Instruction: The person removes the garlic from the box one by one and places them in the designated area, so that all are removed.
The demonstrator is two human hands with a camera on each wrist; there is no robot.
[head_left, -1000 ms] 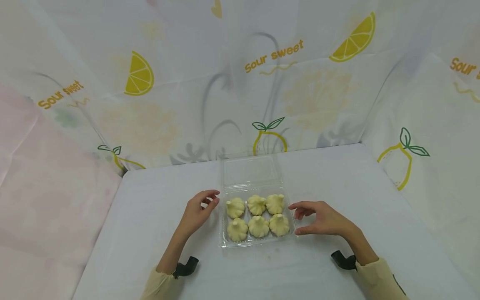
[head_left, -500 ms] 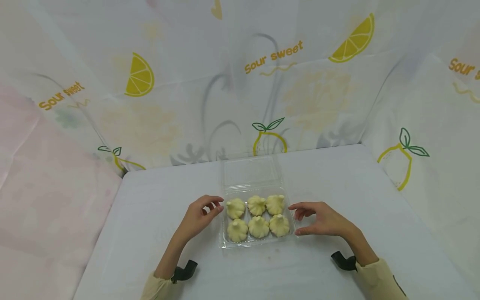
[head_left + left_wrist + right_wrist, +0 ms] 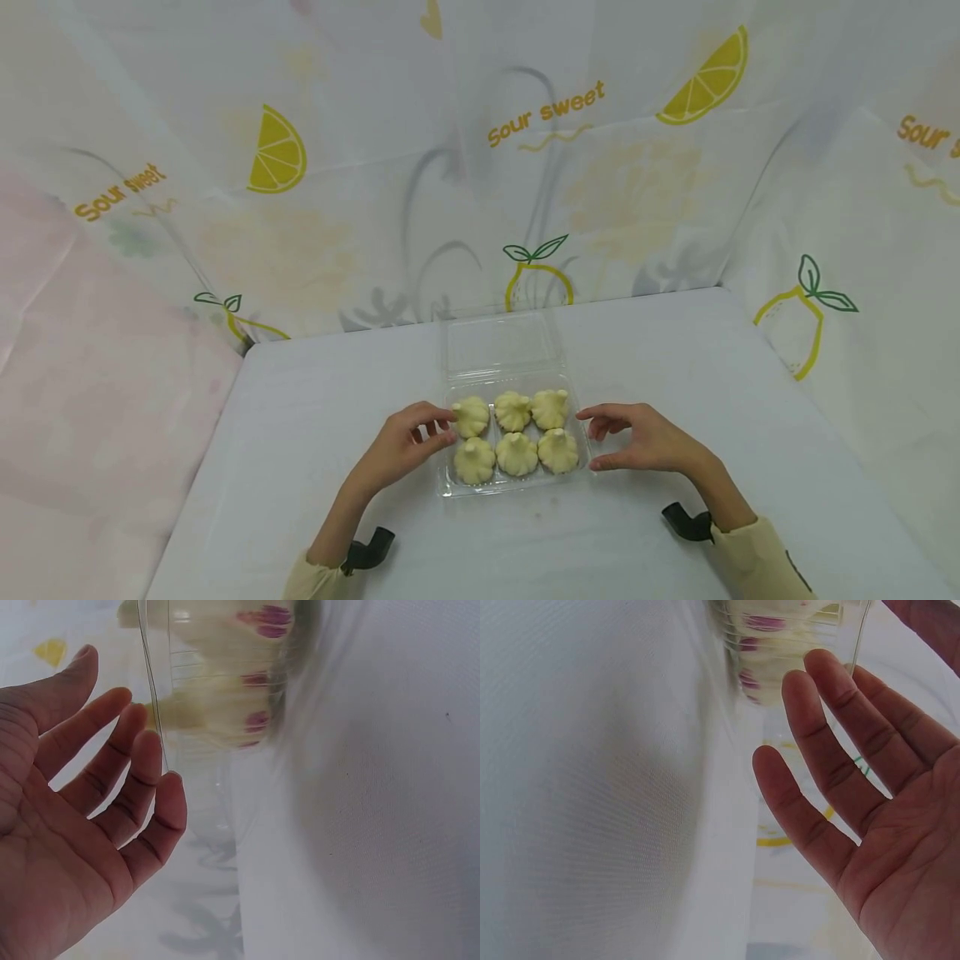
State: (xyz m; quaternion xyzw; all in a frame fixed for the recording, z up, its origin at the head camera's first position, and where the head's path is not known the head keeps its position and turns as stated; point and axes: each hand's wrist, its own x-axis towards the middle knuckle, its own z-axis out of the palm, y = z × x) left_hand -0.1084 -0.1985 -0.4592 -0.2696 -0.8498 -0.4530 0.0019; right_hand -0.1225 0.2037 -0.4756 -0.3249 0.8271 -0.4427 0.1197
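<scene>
A clear plastic clamshell box [image 3: 510, 489] lies on the white-covered table, its lid [image 3: 501, 343] laid back away from me. Several pale garlic bulbs [image 3: 517, 453] sit in it in two rows, stems up; their purple-streaked undersides show through the wall in both wrist views. My left hand [image 3: 407, 443] reaches over the box's left rim, index fingertip right at the back-left bulb [image 3: 472, 416]. In the left wrist view its loosely bent fingers [image 3: 142, 787] lie along the rim with nothing between them and the thumb. Beside the right wall, my right hand [image 3: 651, 438] has fingers and thumb apart, holding nothing.
A printed fabric backdrop [image 3: 637, 200] with lemons and lettering rises behind the table [image 3: 315, 400] and along its sides. A black curved piece sits at each wrist, by the left cuff [image 3: 371, 550] and the right cuff [image 3: 686, 522].
My left hand has moved right and slightly down, from outside the box to over its left rim at the back-left bulb. The right hand and the box have stayed put.
</scene>
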